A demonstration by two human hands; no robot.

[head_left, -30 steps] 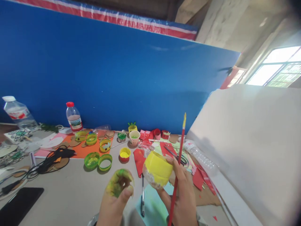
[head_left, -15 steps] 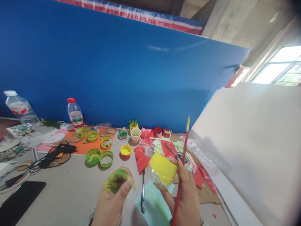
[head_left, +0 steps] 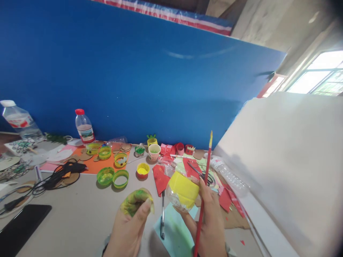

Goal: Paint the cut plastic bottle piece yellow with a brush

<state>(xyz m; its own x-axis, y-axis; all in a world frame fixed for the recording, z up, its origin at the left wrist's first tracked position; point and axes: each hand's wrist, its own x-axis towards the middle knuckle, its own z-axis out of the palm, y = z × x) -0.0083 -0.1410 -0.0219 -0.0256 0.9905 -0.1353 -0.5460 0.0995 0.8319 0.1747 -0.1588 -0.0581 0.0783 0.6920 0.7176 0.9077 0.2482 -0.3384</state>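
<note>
My right hand (head_left: 210, 217) holds a clear plastic bottle piece (head_left: 183, 191) painted yellow on its upper part, with the bare plastic end facing lower left. The same hand holds a red paintbrush (head_left: 204, 200), upright, its yellow-stained tip pointing up. My left hand (head_left: 134, 216) is to the left of the piece, apart from it, fingers curled with thumb and fingertips together. Green and yellow paint stains its fingers; whether something small is in the pinch is too unclear to tell. A red cup of yellow paint (head_left: 143, 170) stands beyond my left hand.
Green rings (head_left: 120, 179) and a paper cup (head_left: 154, 152) stand behind my hands. A pen (head_left: 162, 217) lies on light-blue paper (head_left: 177, 228). Scissors (head_left: 207, 178) and a clear bottle (head_left: 229, 175) lie right; a black phone (head_left: 25, 228), cables and bottles are left.
My right hand, with the yellow piece and brush, has shifted slightly left. My left hand's thumb and fingertips remain together. The camera view has moved a little.
</note>
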